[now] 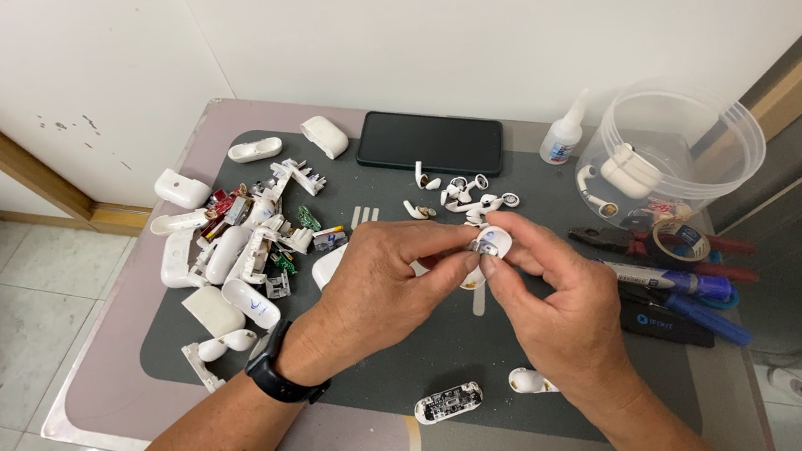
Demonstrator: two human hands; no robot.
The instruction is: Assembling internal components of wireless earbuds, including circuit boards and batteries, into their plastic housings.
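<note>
Both hands meet over the middle of a dark grey mat (pixel 454 340). My left hand (pixel 378 289) and my right hand (pixel 556 304) pinch the same small white earbud part (pixel 492 242) between thumbs and fingertips. A black watch (pixel 277 376) is on my left wrist. Just behind the hands lie several loose white earbud pieces (pixel 463 196). Near the front edge rest a small white circuit piece (pixel 448 402) and a white earbud (pixel 529 380).
A heap of opened white cases and circuit bits (pixel 242 244) lies left. A black phone (pixel 429 142) sits at the back, a glue bottle (pixel 562 137) beside a clear plastic tub (pixel 679 148). Pliers, tape roll and blue markers (pixel 677 259) lie right.
</note>
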